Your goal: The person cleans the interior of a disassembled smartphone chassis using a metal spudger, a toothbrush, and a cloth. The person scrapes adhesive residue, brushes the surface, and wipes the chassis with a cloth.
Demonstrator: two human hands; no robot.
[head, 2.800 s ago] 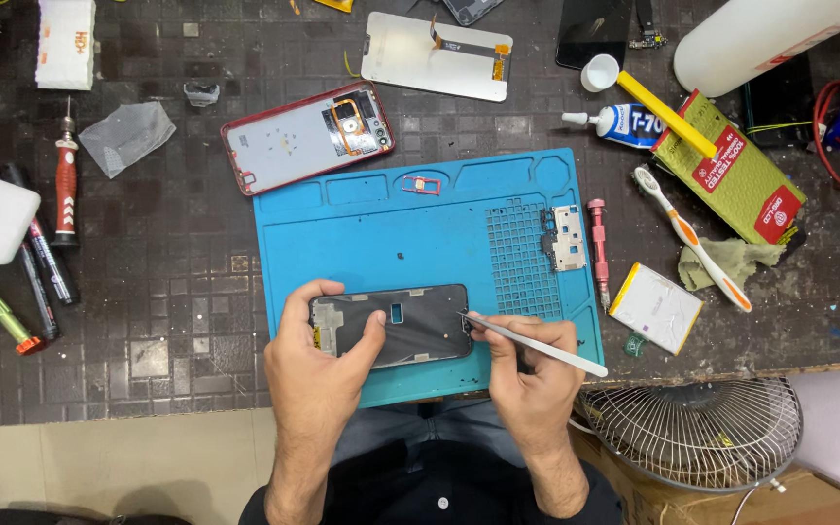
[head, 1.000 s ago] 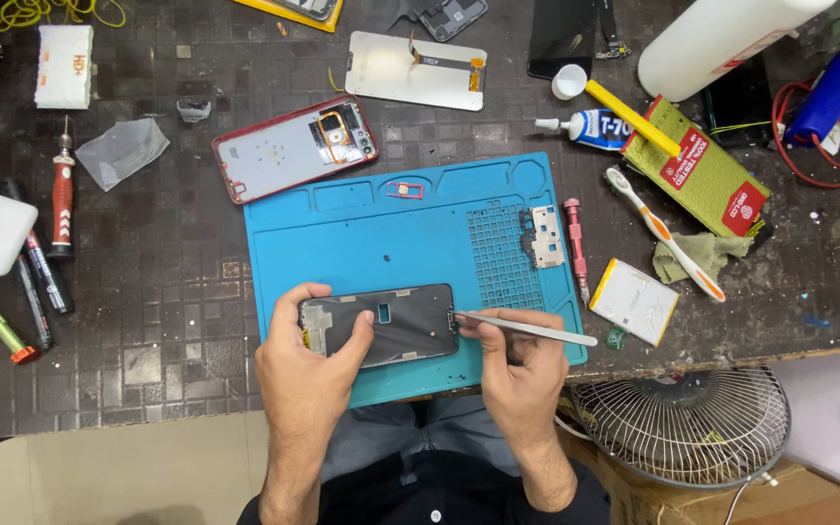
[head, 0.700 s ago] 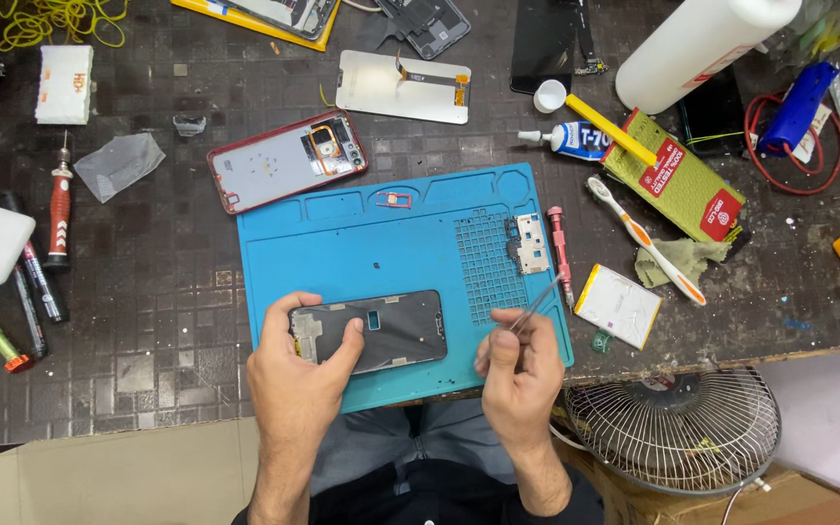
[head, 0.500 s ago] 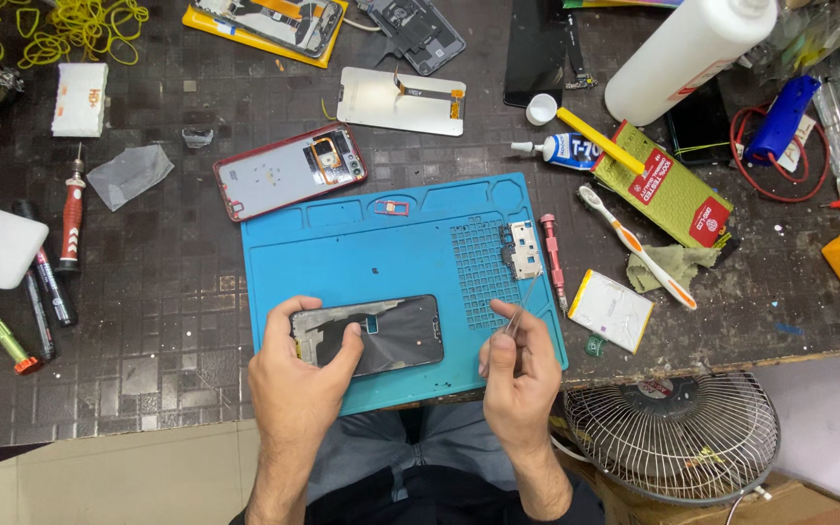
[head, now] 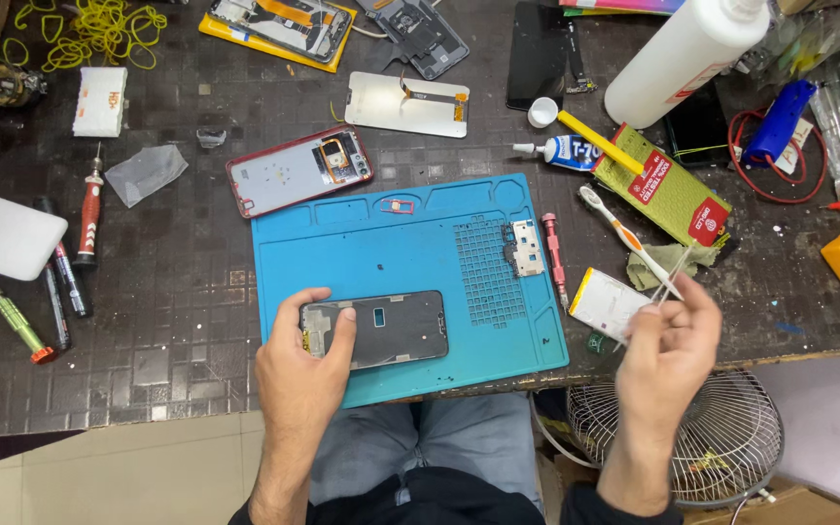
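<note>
Head cam: left hand (head: 305, 374) pinned opened phone (head: 376, 330) flat on blue mat (head: 391, 243), long axis left-right. Right hand (head: 668, 355), well apart to the right, fingers pinched shut on tweezers (head: 668, 284).

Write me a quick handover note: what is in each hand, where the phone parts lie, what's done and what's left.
Left hand presses the opened dark phone flat on the blue mat.
Right hand is raised off the mat's right side, pinching tweezers.
Red-rimmed back cover lies above the mat; small metal plate sits on the mat's grid.
Done: phone opened, cover and plate off.
Left: reassembly, as parts lie loose.
</note>
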